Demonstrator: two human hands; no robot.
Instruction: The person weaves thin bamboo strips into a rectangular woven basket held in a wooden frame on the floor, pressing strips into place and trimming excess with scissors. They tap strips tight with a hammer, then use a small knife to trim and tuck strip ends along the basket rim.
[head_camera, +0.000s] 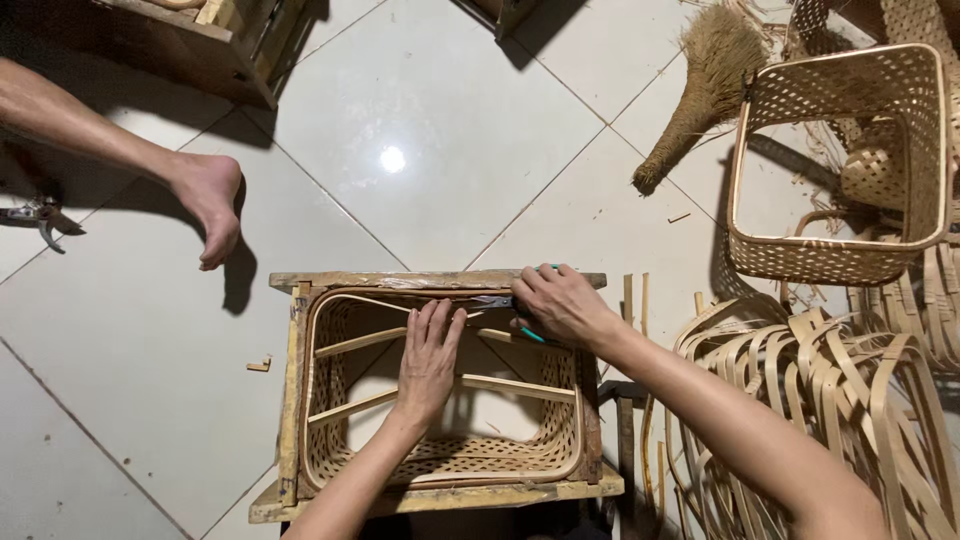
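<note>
A woven bamboo basket (440, 455), pale tan with an open lattice weave, is seated mouth-up inside a rectangular wooden frame (290, 400) on the tiled floor. Its rounded rim is lined by a bent strip, and two thin bamboo slats (345, 343) are laid across the opening. A teal-handled tool (535, 335) is pressed against the far rim.
</note>
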